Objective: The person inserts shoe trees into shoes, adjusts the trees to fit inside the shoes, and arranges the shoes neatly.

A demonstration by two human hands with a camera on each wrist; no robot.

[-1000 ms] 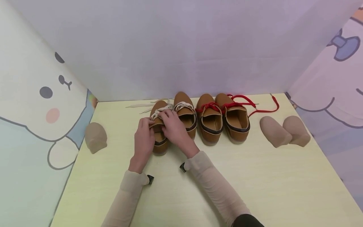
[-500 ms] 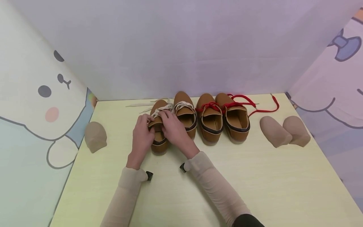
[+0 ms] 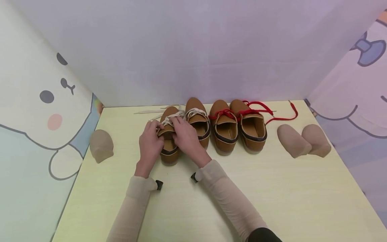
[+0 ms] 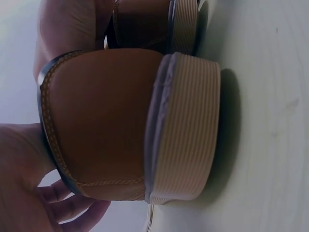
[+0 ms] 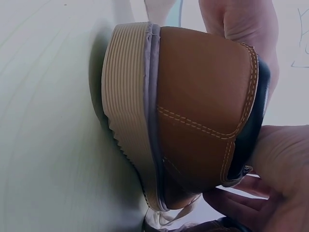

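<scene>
I have the leftmost shoe [image 3: 170,158] between my hands, its sole [image 5: 126,82] resting on the table [image 3: 281,195] and its toe away from me. My left hand [image 3: 150,138] is curled on the left side of the opening, by the tongue [image 3: 166,130]; my right hand [image 3: 186,137] is curled on the right side, close to the white laces [image 3: 168,120]. Both hold the shoe, though I cannot tell just what each fingertip pinches. 3 other shoes [image 3: 218,107] stand to its right.

I judge it light and sturdy: the heel [image 4: 104,121] looks stiff, the sole thick and firm, the tongue and laces soft. The smooth upper may slip a little, so the edge of the opening seems the surest hold.
</scene>
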